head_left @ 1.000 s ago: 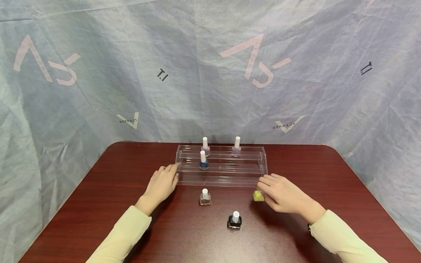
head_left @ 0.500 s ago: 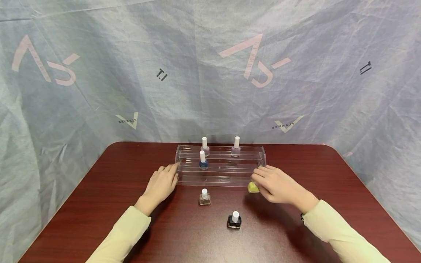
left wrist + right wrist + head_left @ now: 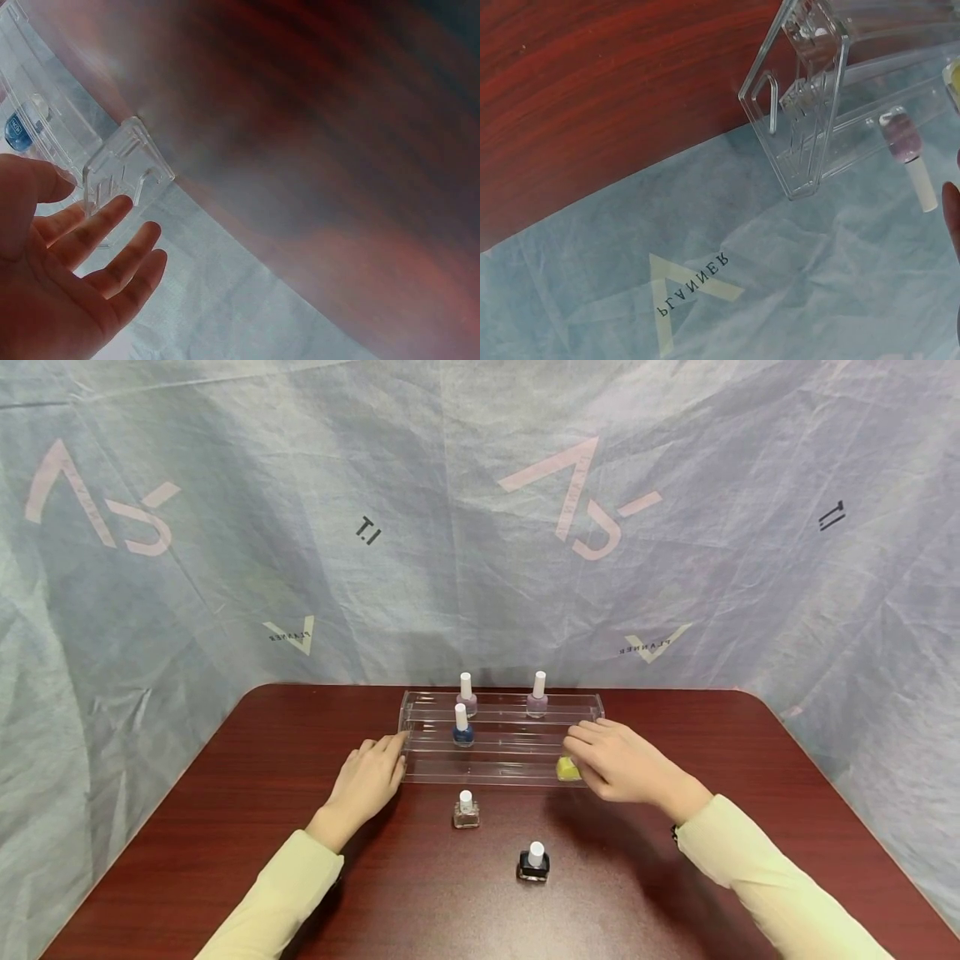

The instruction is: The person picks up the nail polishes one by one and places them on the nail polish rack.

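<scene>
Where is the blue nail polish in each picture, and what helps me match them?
Head: the blue nail polish stands on the clear rack, near centre, slightly low.
Left wrist: blue nail polish near left edge, above middle.
Right wrist: not in it.
Shared landmark: the clear rack.

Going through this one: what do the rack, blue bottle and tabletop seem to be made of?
Rack: glossy plastic, probably acrylic; it is see-through, with edges catching light. Blue bottle: likely glass, clear-looking at the base; its opaque white cap suggests plastic. Tabletop: reddish wood grain, soft sheen; solid wood or laminate, I can't tell.
</scene>
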Demonstrator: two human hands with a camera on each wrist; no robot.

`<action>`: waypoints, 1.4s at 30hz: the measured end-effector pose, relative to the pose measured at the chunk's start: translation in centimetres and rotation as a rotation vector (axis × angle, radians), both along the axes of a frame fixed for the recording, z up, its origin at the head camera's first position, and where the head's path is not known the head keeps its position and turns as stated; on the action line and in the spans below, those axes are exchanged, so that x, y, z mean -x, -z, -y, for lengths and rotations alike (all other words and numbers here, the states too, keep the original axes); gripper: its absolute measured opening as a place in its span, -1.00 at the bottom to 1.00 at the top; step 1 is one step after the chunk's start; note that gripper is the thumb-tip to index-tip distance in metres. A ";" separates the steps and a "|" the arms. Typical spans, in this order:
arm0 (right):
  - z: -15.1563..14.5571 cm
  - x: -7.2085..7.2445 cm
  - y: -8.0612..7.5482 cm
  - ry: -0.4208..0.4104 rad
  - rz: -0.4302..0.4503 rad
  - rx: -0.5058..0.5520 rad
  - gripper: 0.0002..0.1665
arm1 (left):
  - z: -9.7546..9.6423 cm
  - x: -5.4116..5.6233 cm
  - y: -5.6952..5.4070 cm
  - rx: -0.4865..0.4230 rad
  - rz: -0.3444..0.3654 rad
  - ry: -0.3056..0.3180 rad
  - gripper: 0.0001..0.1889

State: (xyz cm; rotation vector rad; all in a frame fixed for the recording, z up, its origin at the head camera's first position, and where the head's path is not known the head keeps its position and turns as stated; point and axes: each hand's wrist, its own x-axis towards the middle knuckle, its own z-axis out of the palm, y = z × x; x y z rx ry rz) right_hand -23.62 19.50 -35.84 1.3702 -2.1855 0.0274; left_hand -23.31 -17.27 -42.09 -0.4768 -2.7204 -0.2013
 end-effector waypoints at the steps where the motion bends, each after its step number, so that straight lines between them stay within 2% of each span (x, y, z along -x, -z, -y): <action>1: 0.1 0.1 -0.1 -0.002 -0.001 0.001 -0.91 | 0.0 0.0 0.0 0.002 0.001 0.000 -0.57; 7: 0.6 1.2 -0.4 -0.017 -0.022 0.002 -0.92 | 0.1 0.0 0.1 0.004 0.005 -0.006 -0.56; 18: 1.0 2.5 -1.0 0.039 -0.007 -0.010 -0.93 | 0.0 0.0 0.1 -0.004 0.012 -0.005 -0.57; 27: 1.5 3.4 -1.3 0.043 -0.016 0.004 -0.94 | 0.1 0.1 0.1 -0.003 0.009 -0.007 -0.57; 42: 2.2 5.0 -0.5 0.125 0.045 0.011 -0.95 | 0.0 0.0 0.0 -0.003 0.019 -0.008 -0.57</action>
